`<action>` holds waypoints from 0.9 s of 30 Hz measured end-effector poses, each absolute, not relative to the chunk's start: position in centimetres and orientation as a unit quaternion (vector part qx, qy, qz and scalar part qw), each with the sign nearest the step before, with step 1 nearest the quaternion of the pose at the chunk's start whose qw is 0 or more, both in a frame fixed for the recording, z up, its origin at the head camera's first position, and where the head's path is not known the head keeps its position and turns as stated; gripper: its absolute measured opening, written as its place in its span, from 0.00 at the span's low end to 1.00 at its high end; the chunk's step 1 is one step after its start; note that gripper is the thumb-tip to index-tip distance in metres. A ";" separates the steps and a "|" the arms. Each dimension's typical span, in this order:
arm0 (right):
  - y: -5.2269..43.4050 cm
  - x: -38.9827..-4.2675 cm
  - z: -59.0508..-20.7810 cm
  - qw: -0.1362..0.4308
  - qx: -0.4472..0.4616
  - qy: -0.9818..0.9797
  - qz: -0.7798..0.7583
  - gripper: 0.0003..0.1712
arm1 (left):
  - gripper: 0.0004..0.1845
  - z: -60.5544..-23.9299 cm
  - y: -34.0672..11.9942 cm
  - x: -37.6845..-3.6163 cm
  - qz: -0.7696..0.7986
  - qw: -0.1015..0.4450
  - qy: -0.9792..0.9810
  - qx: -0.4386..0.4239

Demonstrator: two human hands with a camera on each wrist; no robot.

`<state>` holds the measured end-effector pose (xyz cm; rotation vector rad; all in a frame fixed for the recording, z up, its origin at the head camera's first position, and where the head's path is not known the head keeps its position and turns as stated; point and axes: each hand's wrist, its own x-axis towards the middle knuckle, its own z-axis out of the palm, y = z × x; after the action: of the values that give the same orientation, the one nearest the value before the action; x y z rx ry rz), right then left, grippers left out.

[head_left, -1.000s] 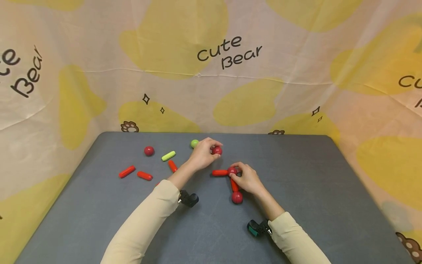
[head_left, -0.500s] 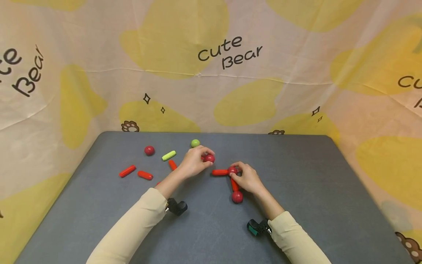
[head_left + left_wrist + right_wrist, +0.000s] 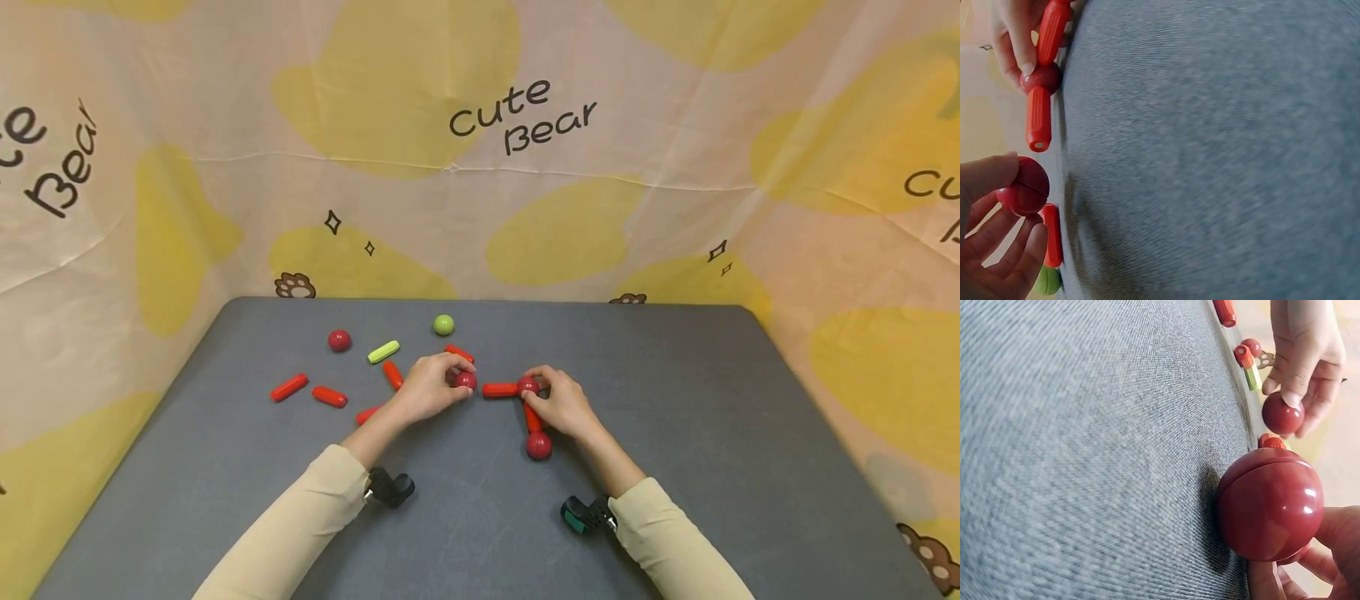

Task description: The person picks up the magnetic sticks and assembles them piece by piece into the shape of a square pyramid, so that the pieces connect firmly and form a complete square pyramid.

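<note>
My left hand (image 3: 457,379) pinches a red ball (image 3: 466,381) between thumb and fingers, just left of a horizontal red rod (image 3: 499,390). In the left wrist view the red ball (image 3: 1025,187) sits a short gap from the rod's (image 3: 1039,119) open end. My right hand (image 3: 534,388) grips the red joint ball (image 3: 528,384), where that rod meets a second rod (image 3: 532,417) that runs down to another red ball (image 3: 538,446). That ball (image 3: 1269,503) fills the right wrist view, with the left hand's ball (image 3: 1282,414) beyond.
Loose on the grey table (image 3: 675,417) lie a red ball (image 3: 339,340), a green rod (image 3: 383,352), a green ball (image 3: 444,324) and several red rods (image 3: 289,388) at back left. A printed cloth wall rises behind the table.
My left hand has carried the red ball from beside the green ball toward me, down to the left end of the horizontal rod. The right hand has stayed put.
</note>
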<state>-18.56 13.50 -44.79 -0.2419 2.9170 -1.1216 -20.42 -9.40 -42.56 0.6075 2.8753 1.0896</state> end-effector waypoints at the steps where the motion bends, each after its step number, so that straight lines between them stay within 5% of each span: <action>1: 13.5 -18.6 -44.8 0.003 -0.076 0.931 -0.358 0.16 | 0.14 -42.7 -9.4 -20.4 0.346 0.007 0.918 0.193; 27: 13.6 -18.1 -44.5 0.008 -0.052 0.933 -0.355 0.16 | 0.13 -43.4 -8.6 -20.1 0.344 0.019 0.916 0.205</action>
<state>-18.05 13.57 -44.52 -0.1618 2.9169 -1.1110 -20.08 -8.60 -43.41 0.6358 2.8439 1.0692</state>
